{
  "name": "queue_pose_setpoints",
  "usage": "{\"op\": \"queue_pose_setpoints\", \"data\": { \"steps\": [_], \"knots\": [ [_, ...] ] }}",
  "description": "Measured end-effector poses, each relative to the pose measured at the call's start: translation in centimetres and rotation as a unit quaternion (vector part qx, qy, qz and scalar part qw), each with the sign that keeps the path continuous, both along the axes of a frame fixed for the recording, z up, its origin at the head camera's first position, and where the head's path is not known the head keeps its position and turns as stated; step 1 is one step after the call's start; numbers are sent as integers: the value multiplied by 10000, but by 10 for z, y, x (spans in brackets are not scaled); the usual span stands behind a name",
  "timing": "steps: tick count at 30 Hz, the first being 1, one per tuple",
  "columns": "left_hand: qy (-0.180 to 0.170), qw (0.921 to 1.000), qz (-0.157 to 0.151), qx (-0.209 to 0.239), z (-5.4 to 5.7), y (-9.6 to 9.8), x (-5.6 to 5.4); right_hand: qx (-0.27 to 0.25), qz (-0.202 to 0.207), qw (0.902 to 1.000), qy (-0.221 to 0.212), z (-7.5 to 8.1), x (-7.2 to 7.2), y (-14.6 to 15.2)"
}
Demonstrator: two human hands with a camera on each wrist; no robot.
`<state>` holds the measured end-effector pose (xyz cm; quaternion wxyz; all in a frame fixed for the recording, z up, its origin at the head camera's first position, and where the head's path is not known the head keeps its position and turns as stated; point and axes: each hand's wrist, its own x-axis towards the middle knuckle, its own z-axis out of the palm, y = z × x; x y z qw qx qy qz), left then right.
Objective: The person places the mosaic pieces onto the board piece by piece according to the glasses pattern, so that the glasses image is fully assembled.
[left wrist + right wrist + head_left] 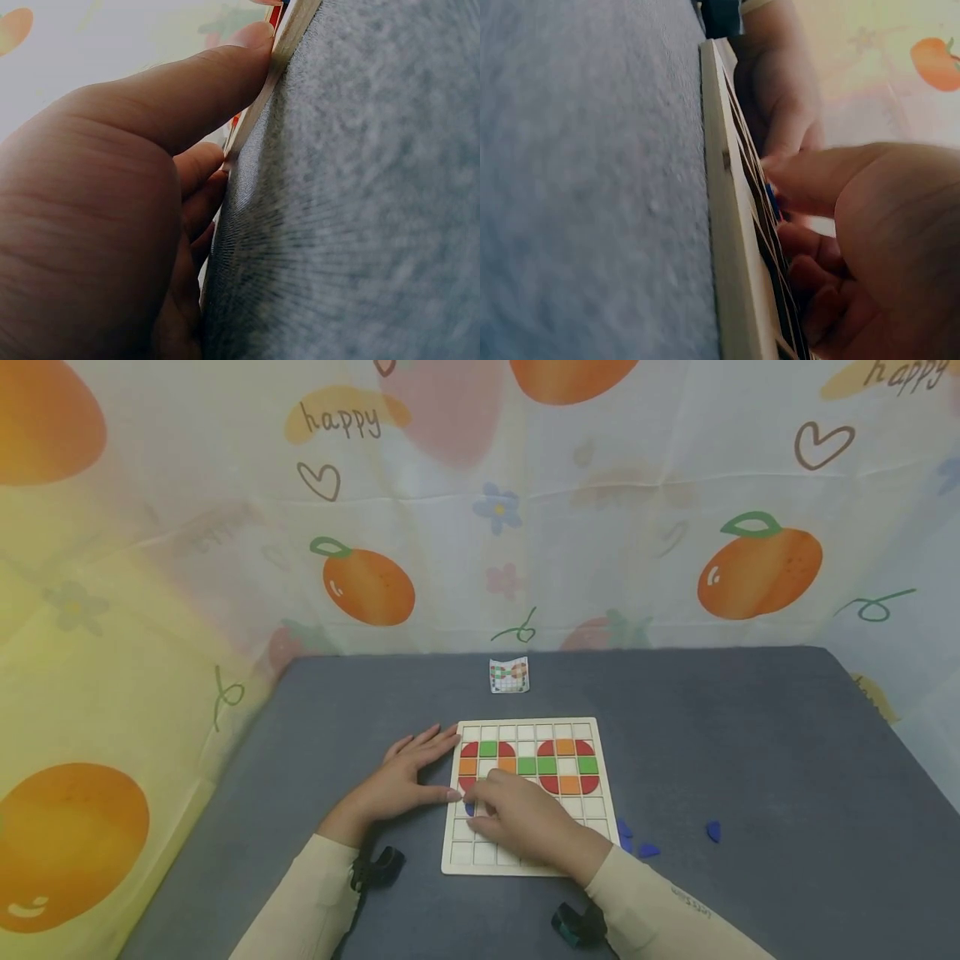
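A pale wooden grid board [474,855] lies on the table, its upper cells holding red quarter-round tiles and green and orange square tiles. My left hand [396,783] rests at the board's left edge with fingers extended, the thumb [225,75] touching the rim in the left wrist view. Over the lower left cells, my right hand [528,817] has its fingers curled and pinches a small blue quarter-round tile [469,809] at the board. In the right wrist view the blue tile [772,199] shows only partly beside the thumb; the other fingertips hide some cells.
Several loose blue tiles [648,851] lie by the board's lower right edge, and one blue tile [713,832] sits farther right. A small printed pattern card [509,676] is behind the board on the dark grey table [750,735]. A fruit-patterned cloth [450,527] hangs behind.
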<state>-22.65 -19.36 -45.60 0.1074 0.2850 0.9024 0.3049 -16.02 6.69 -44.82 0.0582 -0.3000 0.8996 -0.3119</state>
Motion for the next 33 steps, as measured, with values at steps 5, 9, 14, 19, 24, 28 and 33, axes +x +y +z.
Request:
{"op": "queue_pose_setpoints", "data": {
  "steps": [5,9,14,19,24,28,33],
  "knots": [
    [17,10000,-10,44,-1,-1,0,-553,26,9971,-514,5,1,7],
    [49,10000,-12,33,-2,-1,0,-1286,8,9880,-858,11,1,14],
    [6,10000,24,43,0,0,1,-2001,-134,9743,-1027,20,0,27],
    [0,10000,87,-4,0,1,0,-2521,-318,9592,-1238,28,1,44],
    [-6,10000,72,-20,0,0,0,-2830,-411,9486,-1359,30,5,65],
    [-23,10000,58,-8,1,0,0,-3110,-381,9404,-1321,30,8,83],
    [-36,10000,47,-7,1,1,0,-3474,-195,9302,-1170,28,10,109]
  ]
}}
